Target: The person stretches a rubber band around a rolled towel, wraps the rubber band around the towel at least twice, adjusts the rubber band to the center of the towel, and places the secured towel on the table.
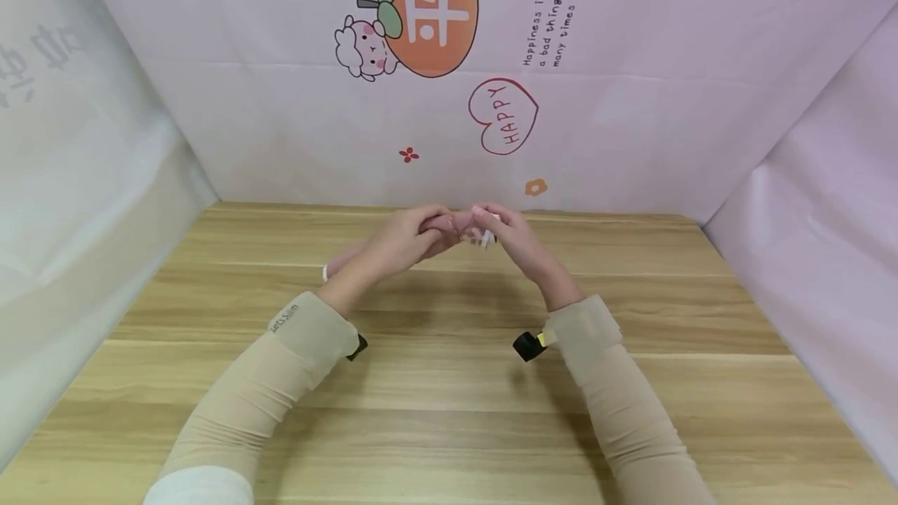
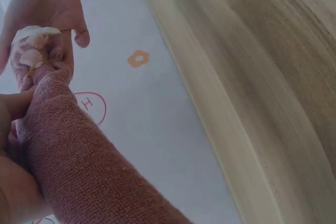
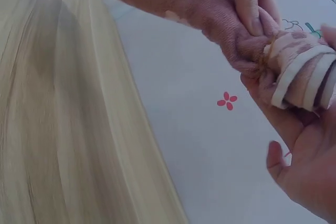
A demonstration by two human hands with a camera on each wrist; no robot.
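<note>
A rolled dusty-pink towel point(image 2: 89, 150) with white edging is held in the air between both hands near the table's back edge. A thin brownish band circles it close to one end, where the cloth bunches up and white-edged folds point(image 3: 302, 72) fan out. My left hand point(image 1: 407, 241) grips the roll just beside the band, fingers pressing into the cloth. My right hand point(image 1: 517, 241) holds the folded end from the other side, its palm under the folds in the right wrist view. The roll's far end point(image 1: 340, 259) sticks out behind my left forearm.
The wood-grain table point(image 1: 449, 427) runs up to a white printed backdrop point(image 1: 631, 139), with white cloth walls point(image 1: 91, 162) at the sides. Small black cameras point(image 1: 529, 346) hang below both wrists.
</note>
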